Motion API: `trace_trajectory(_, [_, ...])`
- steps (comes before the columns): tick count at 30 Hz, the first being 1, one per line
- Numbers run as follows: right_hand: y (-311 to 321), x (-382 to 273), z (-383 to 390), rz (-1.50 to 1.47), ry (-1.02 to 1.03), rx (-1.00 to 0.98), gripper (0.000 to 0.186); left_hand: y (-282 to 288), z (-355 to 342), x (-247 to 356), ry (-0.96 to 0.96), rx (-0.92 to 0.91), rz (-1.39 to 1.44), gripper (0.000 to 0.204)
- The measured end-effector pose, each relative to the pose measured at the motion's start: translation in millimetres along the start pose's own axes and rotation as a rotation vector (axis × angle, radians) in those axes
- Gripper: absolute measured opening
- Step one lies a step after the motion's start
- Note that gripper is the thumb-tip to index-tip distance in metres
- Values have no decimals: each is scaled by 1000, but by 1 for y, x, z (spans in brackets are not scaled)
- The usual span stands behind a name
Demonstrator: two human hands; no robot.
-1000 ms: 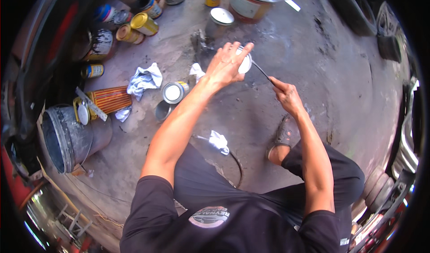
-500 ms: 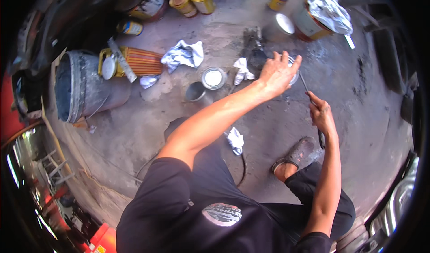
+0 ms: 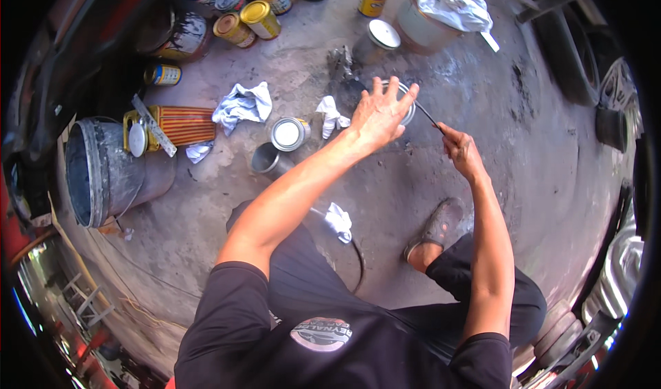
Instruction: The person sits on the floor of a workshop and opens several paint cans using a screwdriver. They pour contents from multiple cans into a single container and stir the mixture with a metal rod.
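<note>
My left hand (image 3: pixel 383 113) lies over the top of a round metal can (image 3: pixel 409 113), its fingers spread. Much of the can is hidden beneath the palm, and its silvery rim shows past the fingertips. In my right hand (image 3: pixel 463 153) is a thin dark rod-shaped tool (image 3: pixel 427 114), gripped with closed fingers. Its far tip meets or nearly meets the can's right edge. Left of my left hand lie a crumpled white cloth (image 3: pixel 332 116), an open can with white contents (image 3: pixel 288 134) and an empty-looking grey cup (image 3: pixel 267 159).
Several paint cans, one with a yellow lid (image 3: pixel 257 11), stand at the far left. A large grey bucket (image 3: pixel 131 172) lies tipped at left beside a striped box (image 3: pixel 186 125). A cloth-topped pail (image 3: pixel 421 27) stands far ahead. Tyres (image 3: pixel 575 58) line the right.
The whole view has swung, so the scene sits further left in the picture. Both hands keep about the same place at the can, with the tool still at its edge.
</note>
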State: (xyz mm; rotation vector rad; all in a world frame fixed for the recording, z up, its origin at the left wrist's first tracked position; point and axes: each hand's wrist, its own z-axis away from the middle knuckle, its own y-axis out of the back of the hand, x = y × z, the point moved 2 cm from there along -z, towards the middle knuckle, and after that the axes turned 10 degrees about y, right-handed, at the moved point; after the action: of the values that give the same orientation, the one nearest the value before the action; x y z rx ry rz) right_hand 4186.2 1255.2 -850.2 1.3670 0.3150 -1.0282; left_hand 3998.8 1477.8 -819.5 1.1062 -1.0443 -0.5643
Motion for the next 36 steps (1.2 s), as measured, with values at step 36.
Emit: trace_trajectory(36, [161, -54, 30, 6, -161, -388, 44, 124, -145, 29, 18, 314, 976, 66])
